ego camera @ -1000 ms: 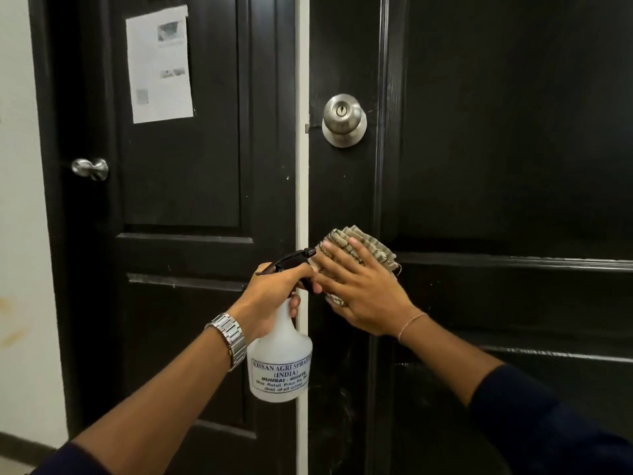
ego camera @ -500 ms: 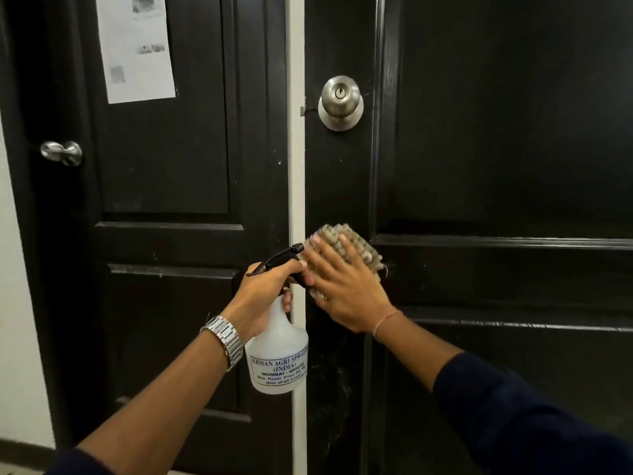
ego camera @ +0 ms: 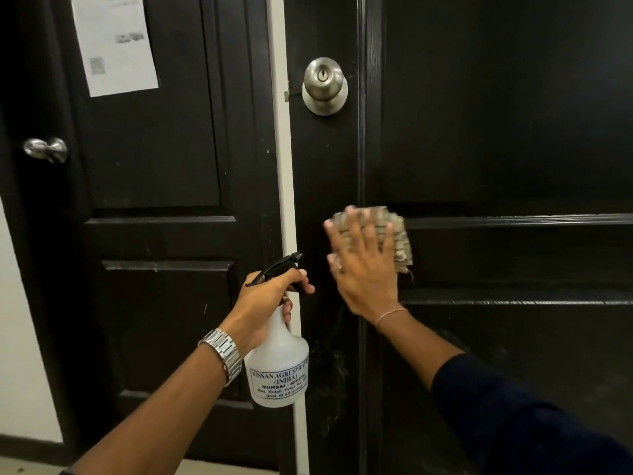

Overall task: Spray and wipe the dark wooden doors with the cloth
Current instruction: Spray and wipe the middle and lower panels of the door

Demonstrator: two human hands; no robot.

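Head view: the right hand (ego camera: 366, 269), fingers spread flat, presses a beige ribbed cloth (ego camera: 399, 234) against the right dark wooden door (ego camera: 496, 132). At eight o'clock from it, the left hand (ego camera: 270, 296) grips a white plastic spray bottle (ego camera: 279, 368).

Two dark wooden doors, the right door (ego camera: 496, 132) and the left door (ego camera: 154, 159), carry a smooth, semi-gloss black finish that catches light along the panel mouldings. A brushed-metal knob (ego camera: 324, 84) sits near the right door's left edge; a shinier metal knob (ego camera: 46, 149) sits at the left door's left edge. A matt white paper sheet (ego camera: 116, 42) hangs on the left door. The cloth (ego camera: 397, 238) looks coarse and ribbed. The spray bottle (ego camera: 279, 368) is translucent white plastic with a black plastic trigger. A polished metal watch band (ego camera: 224, 354) gleams.
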